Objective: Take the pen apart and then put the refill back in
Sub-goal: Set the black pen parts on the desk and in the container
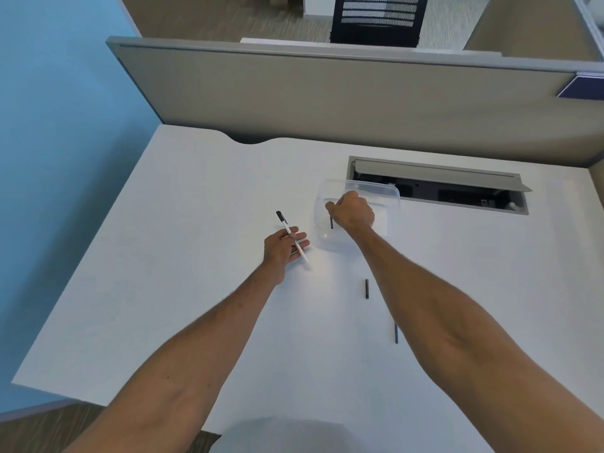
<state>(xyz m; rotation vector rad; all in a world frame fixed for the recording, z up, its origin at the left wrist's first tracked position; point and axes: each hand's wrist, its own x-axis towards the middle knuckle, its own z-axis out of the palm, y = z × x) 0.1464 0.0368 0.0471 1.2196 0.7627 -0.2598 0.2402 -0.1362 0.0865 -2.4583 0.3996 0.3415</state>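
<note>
left hand (283, 246) loosely gripped the white pen (292, 236) on the worktop (196, 289); right hand (353, 212) pinched a thin dark piece (331, 221) over the clear container (389, 194).

- Desk (183, 289): left half and near edge bare, wide room to pass.
- Clear tub (389, 194) sits mid-desk, just in front of cable hatch (438, 188); right hand (354, 212) is over it, blocking entry from the near side.
- Left hand (284, 248) w/ white pen (289, 232) lies just left of tub; narrow gap btwn them.
- Short black piece (367, 288) and thin dark rod (396, 333) lie loose beside right forearm, nearer the person; low obstacles on a sweep there.
- Hatch open, a hole at back right.
- Partition (327, 103) walls off far edge; no reach beyond.
</note>
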